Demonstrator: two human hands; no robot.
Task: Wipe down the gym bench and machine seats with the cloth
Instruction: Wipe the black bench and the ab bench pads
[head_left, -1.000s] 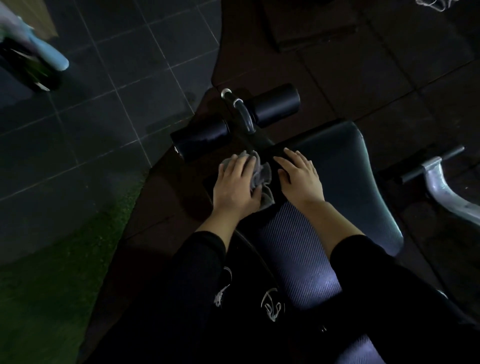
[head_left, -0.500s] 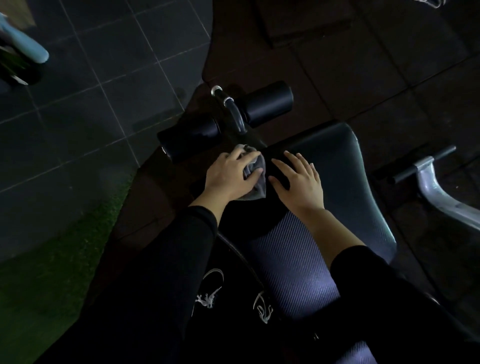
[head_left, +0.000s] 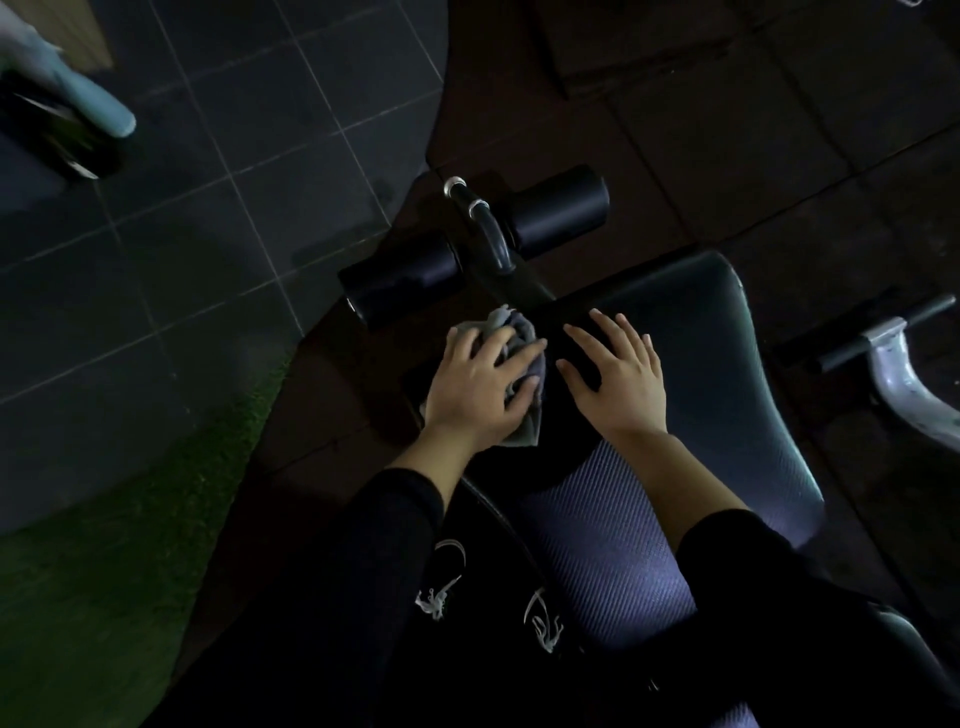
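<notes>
A dark padded gym bench (head_left: 727, 374) runs from the lower middle toward the upper right, its textured pad lit pale near me. At the bench's far left end lies a crumpled grey cloth (head_left: 524, 338). My left hand (head_left: 480, 387) presses down on the cloth with fingers spread over it. My right hand (head_left: 618, 374) rests flat on the pad just right of the cloth, fingers straight and apart, holding nothing.
Two black foam leg rollers (head_left: 550, 213) on a curved metal post stand just beyond the cloth. A silver machine frame (head_left: 904, 379) juts in at the right. Dark floor tiles and green turf (head_left: 104, 571) lie to the left; a pale blue object (head_left: 98, 98) sits top left.
My left hand has flattened on the cloth and slid it slightly back toward me along the bench's end. My right hand stays flat on the pad beside it.
</notes>
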